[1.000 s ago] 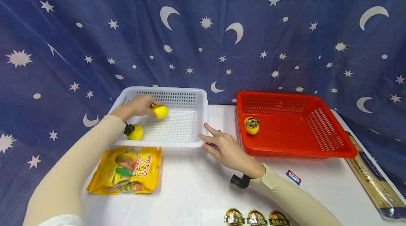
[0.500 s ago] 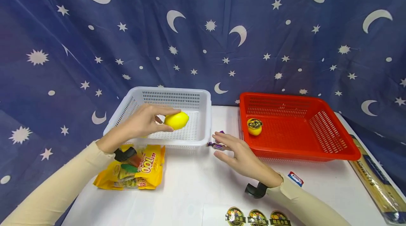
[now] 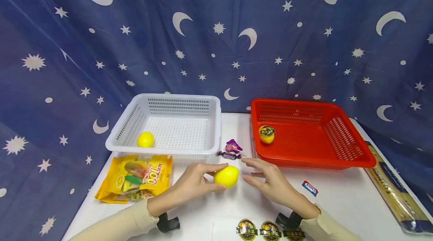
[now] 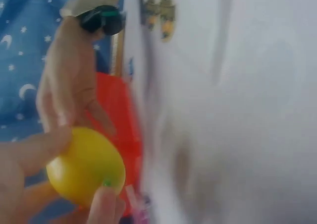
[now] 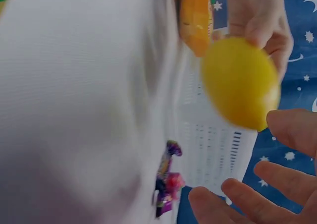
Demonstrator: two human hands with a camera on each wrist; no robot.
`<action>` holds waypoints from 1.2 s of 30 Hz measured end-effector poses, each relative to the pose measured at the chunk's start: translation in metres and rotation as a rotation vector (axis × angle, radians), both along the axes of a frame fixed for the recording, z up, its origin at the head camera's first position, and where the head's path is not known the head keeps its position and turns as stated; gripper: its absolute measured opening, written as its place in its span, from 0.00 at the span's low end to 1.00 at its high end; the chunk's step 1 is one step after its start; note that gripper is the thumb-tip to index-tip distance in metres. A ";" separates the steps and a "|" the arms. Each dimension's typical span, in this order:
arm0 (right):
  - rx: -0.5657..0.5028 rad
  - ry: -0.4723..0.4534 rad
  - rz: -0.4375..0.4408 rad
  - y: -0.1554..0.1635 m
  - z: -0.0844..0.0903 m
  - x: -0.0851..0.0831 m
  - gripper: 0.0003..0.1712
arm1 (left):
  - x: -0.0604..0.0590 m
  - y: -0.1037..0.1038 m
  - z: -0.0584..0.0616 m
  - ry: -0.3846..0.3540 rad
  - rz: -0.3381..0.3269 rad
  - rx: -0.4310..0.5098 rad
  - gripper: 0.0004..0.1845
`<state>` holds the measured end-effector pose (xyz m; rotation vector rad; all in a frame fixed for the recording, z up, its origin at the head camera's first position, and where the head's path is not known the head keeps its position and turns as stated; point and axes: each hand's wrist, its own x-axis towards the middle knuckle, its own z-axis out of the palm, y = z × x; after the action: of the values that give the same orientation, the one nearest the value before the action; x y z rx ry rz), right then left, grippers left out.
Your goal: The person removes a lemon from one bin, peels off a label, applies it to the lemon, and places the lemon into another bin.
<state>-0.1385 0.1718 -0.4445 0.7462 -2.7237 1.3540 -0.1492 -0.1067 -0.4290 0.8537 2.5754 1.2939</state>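
My left hand (image 3: 196, 181) pinches a yellow lemon (image 3: 226, 176) between thumb and fingers, above the white table in front of the baskets. Just to its right, my right hand (image 3: 270, 182) is held with fingers spread toward the lemon, holding nothing. In the right wrist view the lemon (image 5: 241, 83) hangs from the left hand, close to the right fingertips. A second lemon (image 3: 145, 140) lies in the left corner of the white basket (image 3: 162, 150). Inside the red basket (image 3: 314, 162), another yellow fruit (image 3: 267, 134) bears a round dark-and-gold sticker.
Purple-wrapped candies (image 3: 230, 155) lie between the baskets. A yellow candy bag (image 3: 135, 179) sits front left. Round stickers (image 3: 247, 229) on a sheet lie at the front edge. A small red-and-blue packet (image 3: 309, 188) and a long plastic-wrapped package (image 3: 399, 192) are at right.
The left hand has lifted a lemon out of the white basket and brought it right and nearer to me. My right hand has left the white basket's rim and moved right and nearer.
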 end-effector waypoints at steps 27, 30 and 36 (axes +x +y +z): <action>0.210 0.072 -0.100 -0.016 -0.029 -0.010 0.31 | -0.007 0.033 -0.043 -0.190 0.183 0.117 0.25; 0.216 0.059 -0.118 -0.018 -0.030 -0.010 0.31 | -0.006 0.033 -0.044 -0.180 0.186 0.118 0.24; 0.234 0.041 -0.133 -0.018 -0.030 -0.009 0.33 | -0.005 0.032 -0.048 -0.142 0.175 0.112 0.25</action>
<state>-0.1478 0.1535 -0.4746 0.5811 -2.8715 0.9962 -0.1542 -0.0750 -0.4769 0.5395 2.5328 1.5001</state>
